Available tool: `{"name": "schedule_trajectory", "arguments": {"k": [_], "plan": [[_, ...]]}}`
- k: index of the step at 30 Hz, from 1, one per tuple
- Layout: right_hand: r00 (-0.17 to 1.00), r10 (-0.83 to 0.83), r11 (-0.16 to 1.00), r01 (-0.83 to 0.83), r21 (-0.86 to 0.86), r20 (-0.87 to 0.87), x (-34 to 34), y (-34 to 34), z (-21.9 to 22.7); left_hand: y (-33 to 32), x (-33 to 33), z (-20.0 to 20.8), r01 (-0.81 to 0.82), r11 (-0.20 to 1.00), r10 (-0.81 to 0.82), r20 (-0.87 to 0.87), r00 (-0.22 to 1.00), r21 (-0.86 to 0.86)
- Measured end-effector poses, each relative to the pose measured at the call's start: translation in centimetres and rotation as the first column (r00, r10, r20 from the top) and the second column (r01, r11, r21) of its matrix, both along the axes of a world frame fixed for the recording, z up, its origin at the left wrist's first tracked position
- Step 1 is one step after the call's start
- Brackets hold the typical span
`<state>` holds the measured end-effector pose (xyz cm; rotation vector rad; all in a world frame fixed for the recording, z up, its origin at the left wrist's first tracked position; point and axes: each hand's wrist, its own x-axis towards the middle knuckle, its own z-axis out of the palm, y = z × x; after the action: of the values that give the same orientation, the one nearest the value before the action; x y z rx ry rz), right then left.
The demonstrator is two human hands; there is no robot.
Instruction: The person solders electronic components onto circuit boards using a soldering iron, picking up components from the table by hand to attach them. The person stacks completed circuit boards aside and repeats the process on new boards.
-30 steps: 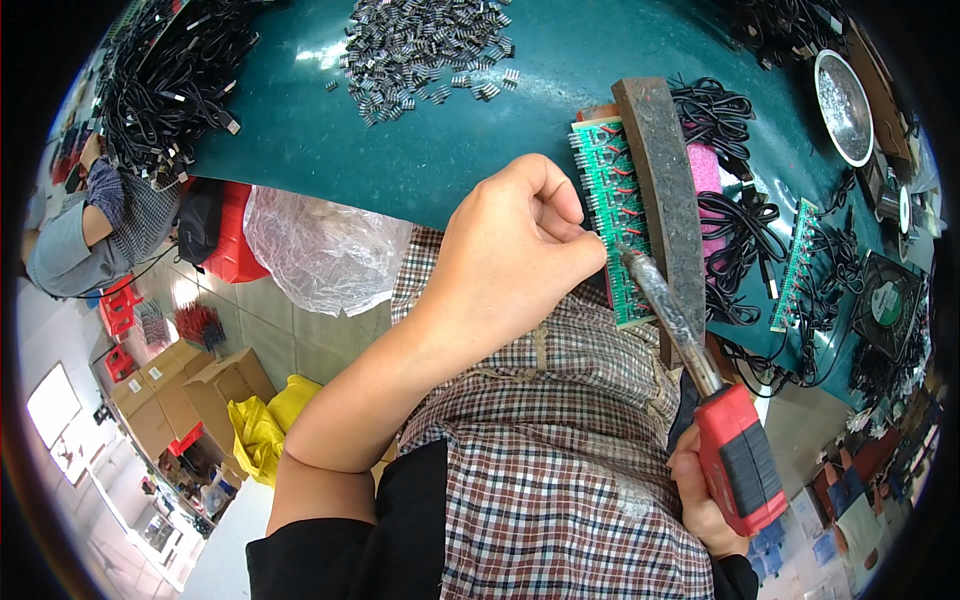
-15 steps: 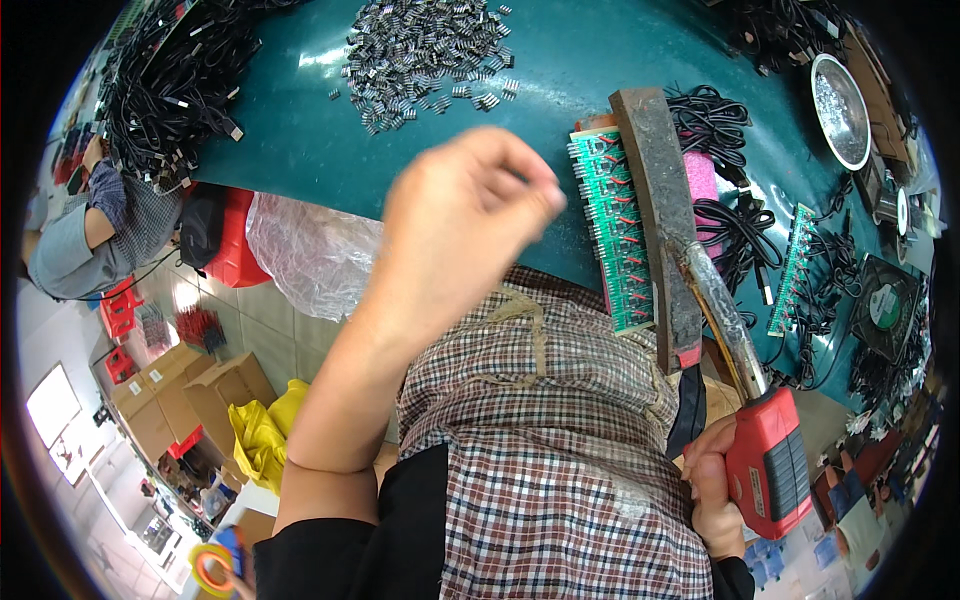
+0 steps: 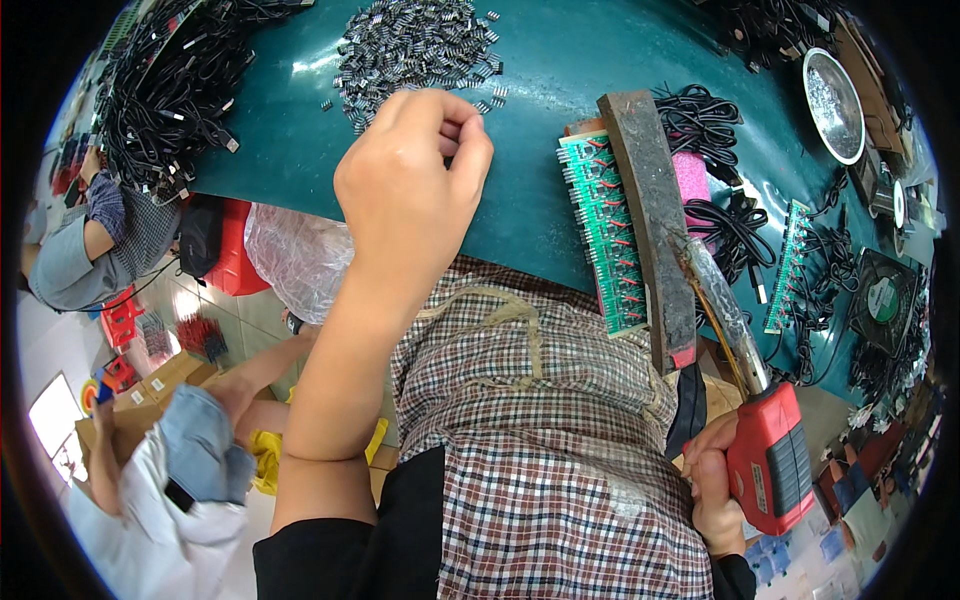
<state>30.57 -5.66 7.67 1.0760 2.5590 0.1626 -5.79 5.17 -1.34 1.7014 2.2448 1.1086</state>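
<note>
Small parts (image 3: 418, 45) lie heaped on green tabletop (image 3: 570, 60), tiled floor (image 3: 253, 318) below.

On the table (image 3: 545, 95), heaped USB cables (image 3: 175, 105) lay leftmost, then a pile of connectors (image 3: 415, 48) just beyond the left hand (image 3: 412, 185); farther right, a circuit board (image 3: 604, 235) lay along the left side of a bar (image 3: 643, 225), with coiled cables (image 3: 735, 225), a second circuit board (image 3: 787, 268) and a bowl (image 3: 825, 68) right of the bar
</note>
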Motion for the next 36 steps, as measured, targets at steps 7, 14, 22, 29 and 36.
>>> {"name": "schedule_trajectory", "arguments": {"k": [7, 14, 22, 29, 36], "plan": [[0.664, -0.573, 0.818, 0.424, -0.390, -0.481, -0.9, -1.0, -0.1, -1.3, 0.6, 1.2, 0.048, 0.989, 0.055, 0.661, 0.748, -0.137], [0.222, -0.823, 0.568, 0.313, -0.761, -0.524, -0.7, -1.3, -0.7, -2.7, 1.4, 1.3, 0.141, 0.963, 0.086, 0.759, 0.645, -0.229], [0.183, -0.791, 0.610, 0.303, -0.732, -0.584, -0.7, -1.4, -1.2, -3.3, 2.3, 1.6, 0.177, 0.963, 0.063, 0.806, 0.589, -0.205], [0.480, -0.488, 0.868, 0.352, -0.350, -0.729, -0.7, -2.3, -3.2, -3.6, 2.4, 1.6, 0.255, 0.935, 0.092, 0.865, 0.493, -0.245], [0.265, -0.666, 0.746, 0.250, -0.618, -0.697, -1.6, -0.8, -1.2, -4.0, 2.6, 1.8, 0.305, 0.918, 0.105, 0.895, 0.434, -0.255]]}}
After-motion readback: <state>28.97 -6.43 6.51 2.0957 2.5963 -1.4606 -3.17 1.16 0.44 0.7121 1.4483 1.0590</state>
